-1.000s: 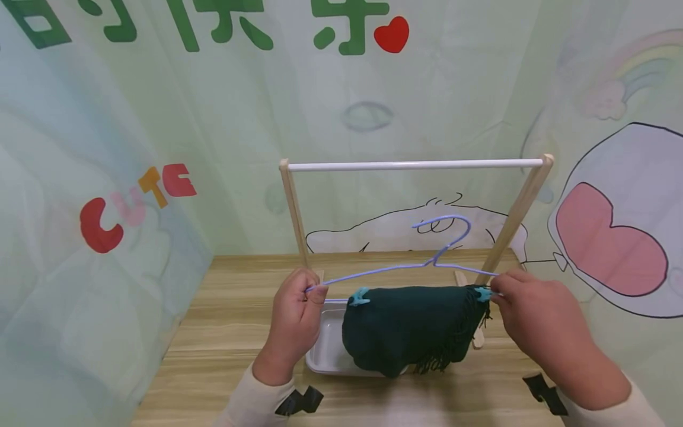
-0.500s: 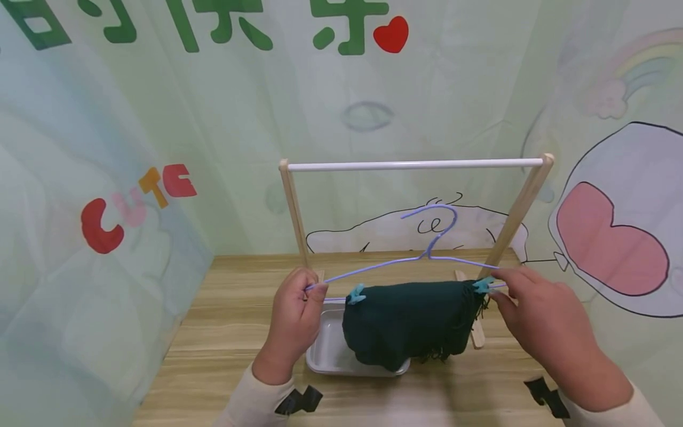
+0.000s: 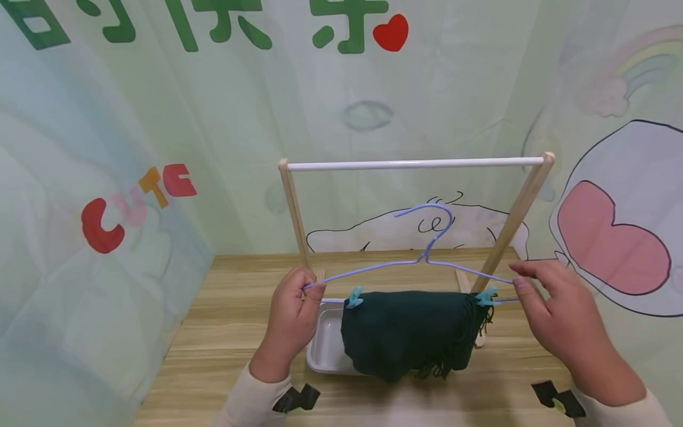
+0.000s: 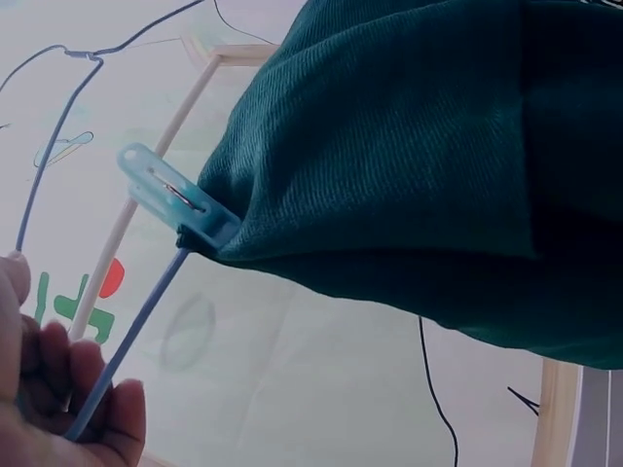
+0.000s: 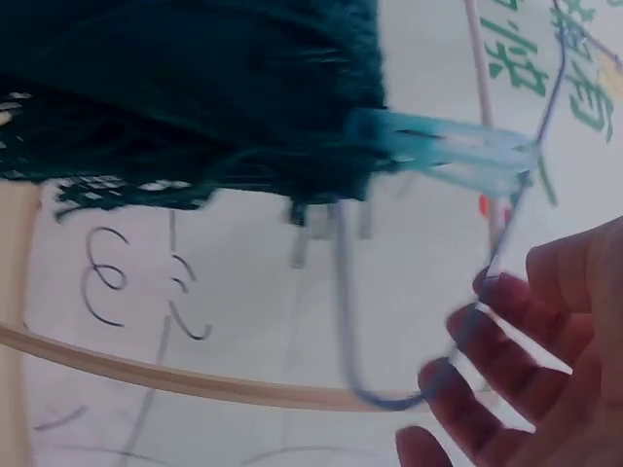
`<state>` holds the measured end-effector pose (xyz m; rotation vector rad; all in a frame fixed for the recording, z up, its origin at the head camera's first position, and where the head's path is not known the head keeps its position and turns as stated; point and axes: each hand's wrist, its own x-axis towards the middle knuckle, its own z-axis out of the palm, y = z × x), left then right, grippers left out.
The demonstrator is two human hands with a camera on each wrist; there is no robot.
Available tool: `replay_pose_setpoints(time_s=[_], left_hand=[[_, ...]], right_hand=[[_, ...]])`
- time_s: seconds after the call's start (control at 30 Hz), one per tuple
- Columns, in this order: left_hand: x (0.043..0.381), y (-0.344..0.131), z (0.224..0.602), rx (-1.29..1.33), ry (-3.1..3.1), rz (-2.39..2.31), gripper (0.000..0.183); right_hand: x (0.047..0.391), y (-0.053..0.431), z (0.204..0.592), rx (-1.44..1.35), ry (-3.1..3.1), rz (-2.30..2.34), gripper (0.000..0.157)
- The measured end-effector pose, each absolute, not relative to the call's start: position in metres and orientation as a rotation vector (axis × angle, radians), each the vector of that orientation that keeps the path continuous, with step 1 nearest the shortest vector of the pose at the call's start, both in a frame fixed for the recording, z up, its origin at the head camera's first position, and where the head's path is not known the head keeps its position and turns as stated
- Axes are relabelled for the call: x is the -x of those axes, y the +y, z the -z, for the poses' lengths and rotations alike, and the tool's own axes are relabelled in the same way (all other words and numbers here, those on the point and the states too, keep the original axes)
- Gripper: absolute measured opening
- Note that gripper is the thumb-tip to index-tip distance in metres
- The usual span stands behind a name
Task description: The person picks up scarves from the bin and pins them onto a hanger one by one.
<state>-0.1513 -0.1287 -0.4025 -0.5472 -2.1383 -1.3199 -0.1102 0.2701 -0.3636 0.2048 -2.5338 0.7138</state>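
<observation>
A dark green fringed scarf (image 3: 408,332) hangs folded over the lower bar of a thin blue-purple clothes hanger (image 3: 427,257). Two light blue clothespins fasten it, the left clothespin (image 4: 175,195) and the right clothespin (image 5: 448,151), one near each end of the cloth. With curled fingers and thumb, my left hand (image 3: 289,320) grips the hanger's left end. My right hand (image 3: 562,314) is at the hanger's right end, thumb and forefinger spread apart. In the right wrist view its fingertips touch the wire, the thumb away from it. The hanger's hook points up and left.
Behind the hanger stands a rack with a white rod (image 3: 416,164) and wooden posts (image 3: 514,219). A pale tray (image 3: 315,359) rests on the wood-grain table (image 3: 224,332), partly covered by the scarf. A printed cloth backdrop (image 3: 256,118) surrounds the table.
My right hand has come off the right clothespin and moved right to the hanger's end. The hook rose and shifted left. My left hand keeps its grip.
</observation>
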Motion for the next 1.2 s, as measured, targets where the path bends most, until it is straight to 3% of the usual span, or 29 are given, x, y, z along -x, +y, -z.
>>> replay_pose_setpoints(time_s=[0.23, 0.67, 0.83, 1.07, 1.13, 1.2], left_hand=[[0.152, -0.129, 0.400, 0.524, -2.171, 1.358, 0.028], [0.163, -0.121, 0.403, 0.538, -2.183, 1.358, 0.023], [0.168, -0.121, 0.405, 0.586, -2.175, 1.325, 0.007], [0.194, -0.132, 0.415, 0.631, -1.833, 1.480, 0.061], [0.205, -0.136, 0.415, 0.500, -1.767, 1.566, 0.062], [0.218, -0.140, 0.416, 0.352, -1.757, 1.660, 0.053]], right_hand=[[0.113, 0.277, 0.386, -0.232, -2.482, -0.969, 0.012], [0.101, 0.270, 0.403, -0.187, -2.203, -1.259, 0.019], [0.097, 0.271, 0.400, -0.084, -2.177, -1.270, 0.018], [0.093, 0.275, 0.395, -0.009, -2.148, -1.285, 0.016], [0.091, 0.275, 0.393, -0.001, -2.146, -1.290, 0.015], [0.090, 0.276, 0.391, 0.011, -2.146, -1.292, 0.015]])
